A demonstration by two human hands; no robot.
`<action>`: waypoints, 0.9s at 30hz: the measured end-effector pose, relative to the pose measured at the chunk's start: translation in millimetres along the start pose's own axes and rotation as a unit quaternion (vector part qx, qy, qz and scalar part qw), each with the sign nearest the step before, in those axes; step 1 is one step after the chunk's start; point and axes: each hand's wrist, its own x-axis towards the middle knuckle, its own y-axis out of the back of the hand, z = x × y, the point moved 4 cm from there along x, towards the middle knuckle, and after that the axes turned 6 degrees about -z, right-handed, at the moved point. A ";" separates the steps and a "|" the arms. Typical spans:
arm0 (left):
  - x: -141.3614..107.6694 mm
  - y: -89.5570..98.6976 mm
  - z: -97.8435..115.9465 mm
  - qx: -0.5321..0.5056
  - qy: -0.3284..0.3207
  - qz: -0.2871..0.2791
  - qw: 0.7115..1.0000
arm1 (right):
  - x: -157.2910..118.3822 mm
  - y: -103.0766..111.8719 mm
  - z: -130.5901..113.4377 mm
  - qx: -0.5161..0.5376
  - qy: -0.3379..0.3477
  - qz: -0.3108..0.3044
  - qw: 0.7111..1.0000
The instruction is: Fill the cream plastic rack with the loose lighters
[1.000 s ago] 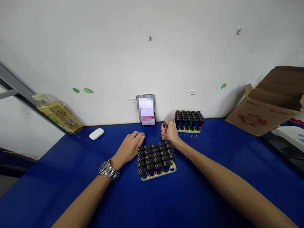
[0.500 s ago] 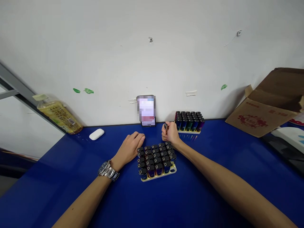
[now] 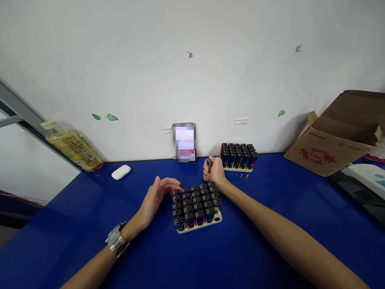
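Several dark lighters with black tops stand in rows in a pale tray (image 3: 199, 228) on the blue table; the slot at its near right corner is bare. My left hand (image 3: 155, 199), thumb raised and fingers apart, is at the tray's far left corner and holds nothing. Beyond the tray, my right hand (image 3: 215, 170) is closed around a lighter (image 3: 209, 162), its top end showing above the fist. Just right of that hand, a second pale tray (image 3: 239, 169) holds more lighters in rows, in blue, green and purple, near the wall.
A phone (image 3: 184, 142) leans upright against the wall. On the left are a white case (image 3: 121, 172) and a yellow-labelled bottle (image 3: 73, 146) tilted against the wall. An open cardboard box (image 3: 321, 154) and a white and black device (image 3: 365, 180) are on the right.
My left hand has turned onto its edge, its thumb lifting and its wrist shifting left and nearer. My right hand still holds the lighter in about the same place. The view has tilted slightly.
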 end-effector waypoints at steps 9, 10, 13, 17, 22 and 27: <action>-43.6 -30.6 -0.1 0.164 -0.006 -0.018 0.986 | 0.3 -0.6 0.1 0.001 0.011 -0.011 1.000; -42.2 -32.0 -1.1 0.183 0.001 -0.010 0.983 | 0.1 -0.6 -0.4 0.001 0.013 -0.016 1.000; -37.2 -31.1 -0.3 0.225 -0.003 -0.006 0.974 | -0.7 -0.9 -1.0 0.000 0.018 -0.038 0.999; -32.3 -21.4 5.3 0.252 -0.016 -0.015 0.968 | -6.4 1.5 -0.4 -0.003 0.036 -0.061 0.997; -24.6 -5.0 9.3 0.247 -0.016 -0.004 0.969 | -31.5 16.2 -15.2 -0.190 0.170 -0.034 0.966; -18.3 3.8 6.9 0.241 -0.003 0.005 0.970 | -63.4 27.3 -31.0 -0.305 0.227 -0.034 0.924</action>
